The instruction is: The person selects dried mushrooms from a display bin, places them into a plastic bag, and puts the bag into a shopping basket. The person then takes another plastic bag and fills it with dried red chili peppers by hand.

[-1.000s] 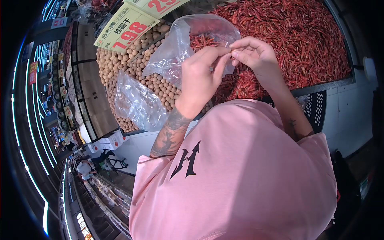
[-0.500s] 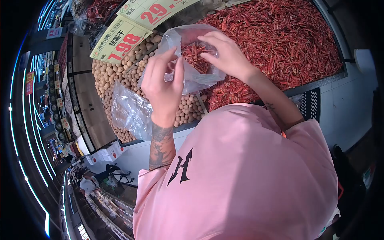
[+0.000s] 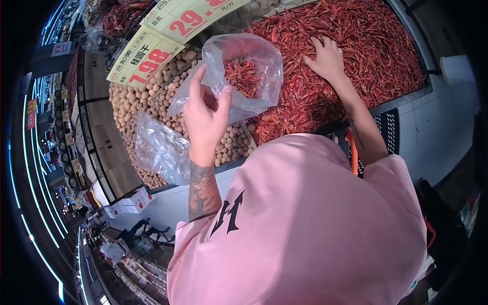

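Note:
A clear plastic bag (image 3: 272, 94) stands with its mouth wide, several dried red chilies (image 3: 241, 76) lying inside it. My left hand (image 3: 207, 114) grips the bag's left side, index finger and thumb apart along its rim, the other fingers partly hidden. To the right, my right hand (image 3: 328, 60) rests over the heap of dried red chilies (image 3: 376, 46), fingers spread and touching the top layer. Nothing shows in its grasp. A second clear plastic bag (image 3: 162, 147) lies crumpled on the dried longans (image 3: 129, 104), left of my left wrist.
Two yellow price signs, a lower one (image 3: 142, 56) and an upper one (image 3: 190, 18), stand behind the longans. A dark bin edge (image 3: 401, 99) borders the chilies at the front right. Further dried goods (image 3: 122, 18) sit at the upper left.
My right hand has left the bag and moved right onto the chili heap. The bag's mouth now shows wider, with chilies visible inside. My left hand stays at the bag.

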Available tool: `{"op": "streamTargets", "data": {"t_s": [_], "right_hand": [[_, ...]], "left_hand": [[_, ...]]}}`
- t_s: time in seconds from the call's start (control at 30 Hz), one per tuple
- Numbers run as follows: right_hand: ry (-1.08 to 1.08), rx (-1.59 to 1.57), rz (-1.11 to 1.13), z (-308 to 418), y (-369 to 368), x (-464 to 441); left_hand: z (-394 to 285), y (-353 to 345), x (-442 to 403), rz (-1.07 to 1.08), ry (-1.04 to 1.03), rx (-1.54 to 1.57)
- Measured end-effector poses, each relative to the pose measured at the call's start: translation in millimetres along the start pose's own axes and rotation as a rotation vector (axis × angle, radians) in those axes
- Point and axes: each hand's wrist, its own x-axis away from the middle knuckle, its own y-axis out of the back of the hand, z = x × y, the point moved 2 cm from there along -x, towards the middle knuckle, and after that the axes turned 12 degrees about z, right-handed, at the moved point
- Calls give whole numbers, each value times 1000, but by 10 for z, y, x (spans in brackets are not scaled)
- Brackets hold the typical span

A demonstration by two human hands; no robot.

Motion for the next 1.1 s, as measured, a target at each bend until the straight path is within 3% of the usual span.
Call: {"op": "streamTargets", "data": {"t_s": [0.3,0.37,0.5,0.63,0.73,0.77,0.8,0.87,0.9,0.93,0.97,1.0,1.03,1.1], "right_hand": [[50,-330,-64,-84,27,-222],[128,-662,-208,-220,2,-354],[84,-1152,-179,-192,235,-411],[92,-1110,-221,-30,390,-335],[169,-1313,60,438,601,-137],[272,-1148,150,635,671,-97],[440,-975,99,858,672,-90],[514,-952,236,1416,851,46],[604,-820,174,1666,874,33],[772,-757,-123,1888,805,13],[710,-869,-20,2044,781,65],[712,-730,106,2158,731,57],[872,-617,21,2235,690,65],[910,-707,160,2204,610,120]], "left_hand": [[-10,-58,47,13,-38,78],[-11,-29,76,-1,-40,85],[-12,-8,94,-4,-27,100],[-64,-12,75,-32,-72,77],[-90,-11,62,-31,-86,69],[-95,-19,52,-29,-102,83],[-119,-26,54,-21,-109,84],[-179,-41,58,-8,-72,98],[-195,-60,53,1,-81,98],[-207,-81,51,-9,-107,117],[-221,-90,54,-22,-131,138],[-237,-60,65,-28,-139,44],[-247,-24,78,-28,-147,44],[-222,37,85,-46,-49,95]]}}
